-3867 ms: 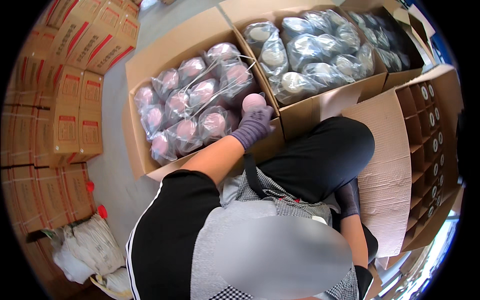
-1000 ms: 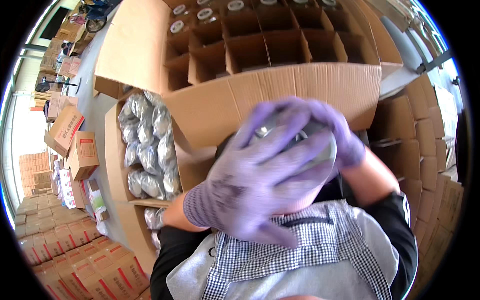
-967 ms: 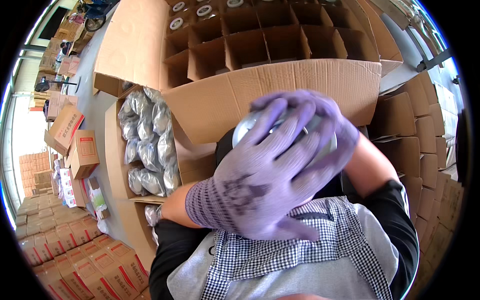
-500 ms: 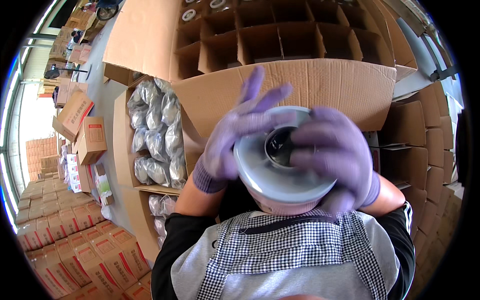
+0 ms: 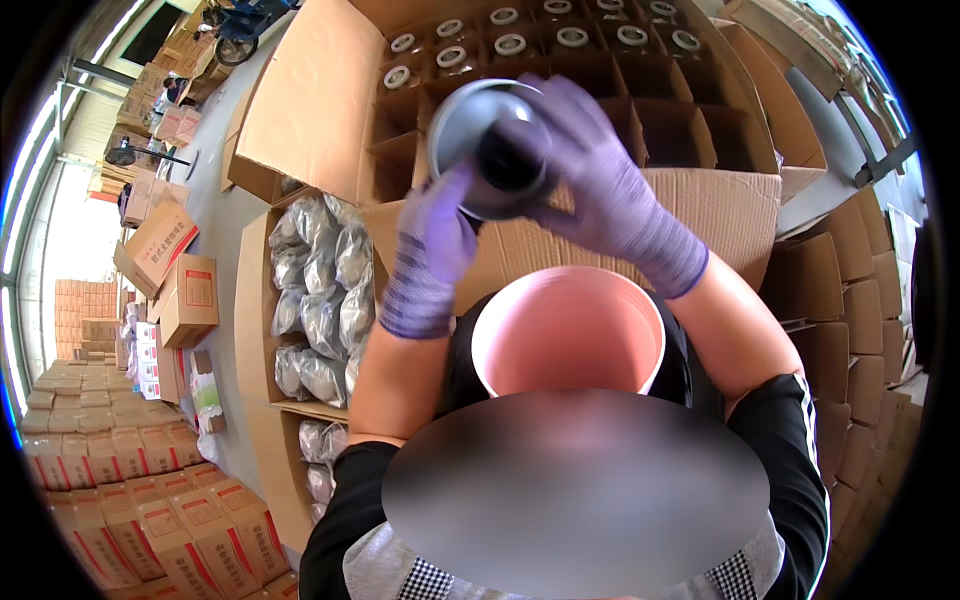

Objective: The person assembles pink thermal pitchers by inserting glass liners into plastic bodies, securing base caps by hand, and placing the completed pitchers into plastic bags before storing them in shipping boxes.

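Observation:
A round grey-blue lid (image 5: 447,125) with a dark round middle is held tilted over the divided carton. My left hand (image 5: 436,235), in a purple knit glove, grips its lower edge. Also gloved, my right hand (image 5: 605,185) is wrapped round the lid's right side; its fingers are slightly blurred. Below my hands, close to my body, stands a pink bucket (image 5: 567,330) with its mouth uncovered. The cardboard carton (image 5: 690,205) ahead has divider cells, several of them holding items topped with pale rings (image 5: 572,38).
To the left, an opened carton (image 5: 252,310) holds silvery plastic-wrapped items (image 5: 320,325). Folded cardboard boxes (image 5: 830,330) line the right side. Stacked sealed cartons (image 5: 190,525) fill the lower left, and a metal frame (image 5: 885,160) stands at the far right.
The lid has come off the bucket and moved forward and up over the carton, with both hands on it. The bucket's pink inside now shows, and more ring-topped items are in view.

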A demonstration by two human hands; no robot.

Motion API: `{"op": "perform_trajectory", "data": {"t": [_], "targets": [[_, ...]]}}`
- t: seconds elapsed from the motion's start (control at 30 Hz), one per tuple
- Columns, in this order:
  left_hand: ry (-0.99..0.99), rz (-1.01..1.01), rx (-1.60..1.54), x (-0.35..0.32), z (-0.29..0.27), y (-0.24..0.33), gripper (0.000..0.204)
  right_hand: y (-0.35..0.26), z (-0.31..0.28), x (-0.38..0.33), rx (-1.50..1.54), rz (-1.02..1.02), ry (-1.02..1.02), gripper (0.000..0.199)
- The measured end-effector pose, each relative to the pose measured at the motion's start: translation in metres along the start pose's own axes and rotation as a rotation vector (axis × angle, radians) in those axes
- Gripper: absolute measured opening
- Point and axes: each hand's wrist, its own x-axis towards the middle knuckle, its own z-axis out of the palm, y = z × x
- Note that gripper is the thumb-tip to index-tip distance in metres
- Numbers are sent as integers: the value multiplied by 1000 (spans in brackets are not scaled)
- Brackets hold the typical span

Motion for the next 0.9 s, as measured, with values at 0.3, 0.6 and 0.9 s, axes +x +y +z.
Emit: {"op": "perform_trajectory", "data": {"t": [0.3,0.6,0.9], "targets": [[202,-278,-721,-10,47,10,38,14,8,-19,514,838,-71,64],[-141,384,-97,40,46,-16,78,27,30,-12,1134,849,261,75],[-110,-350,1062,284,-73,-213,57,160,-16,38,-326,981,-697,65]]}}
